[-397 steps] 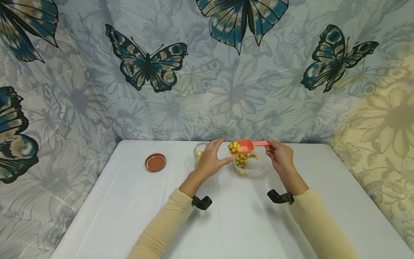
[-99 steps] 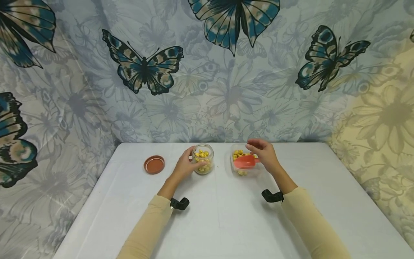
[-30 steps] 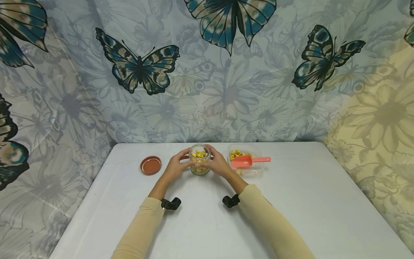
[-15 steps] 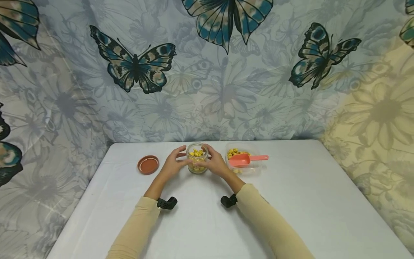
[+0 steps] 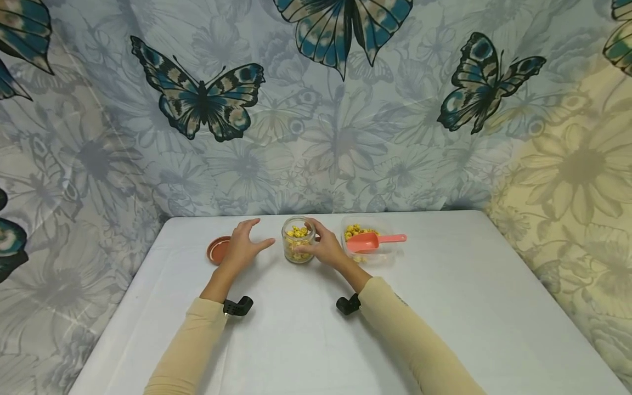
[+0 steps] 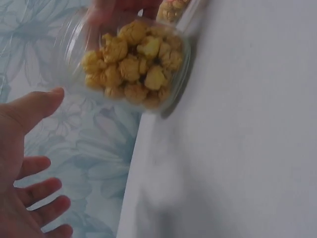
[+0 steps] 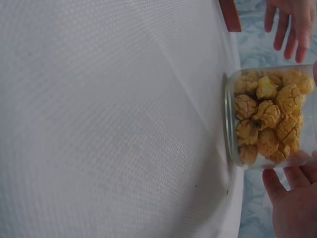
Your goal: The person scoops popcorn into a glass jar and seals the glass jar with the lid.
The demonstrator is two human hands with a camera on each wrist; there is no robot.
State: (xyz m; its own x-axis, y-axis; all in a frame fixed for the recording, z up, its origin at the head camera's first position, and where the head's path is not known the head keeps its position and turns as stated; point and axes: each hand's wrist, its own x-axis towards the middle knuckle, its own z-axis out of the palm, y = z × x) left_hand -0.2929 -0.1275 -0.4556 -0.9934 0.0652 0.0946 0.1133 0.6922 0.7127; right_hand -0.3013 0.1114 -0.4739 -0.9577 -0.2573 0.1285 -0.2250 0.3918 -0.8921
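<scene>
A glass jar (image 5: 290, 250) of yellow popcorn (image 5: 298, 232) stands upright and uncovered near the table's back edge. My right hand (image 5: 328, 248) holds its right side, thumb across the front and fingers behind. In the right wrist view the popcorn fills much of the jar (image 7: 267, 116). Left of the jar, my left hand (image 5: 240, 248) is apart from it, fingers and thumb spread with nothing between them. That hand partly covers a brown round lid (image 5: 214, 250) lying on the table. The left wrist view shows the thumb and fingers (image 6: 42, 191) apart, beside the jar.
Right of the jar sits a clear plastic container (image 5: 387, 257) with more popcorn inside. A coral-red scoop (image 5: 365, 242) lies across it, handle pointing right. White cloth covers the table (image 5: 306, 340); a butterfly-print backdrop (image 5: 340, 137) rises right behind it.
Earlier the right hand held the scoop with popcorn; the scoop now lies on the container and that hand holds the jar. The left hand has just left the jar, moving left toward the lid.
</scene>
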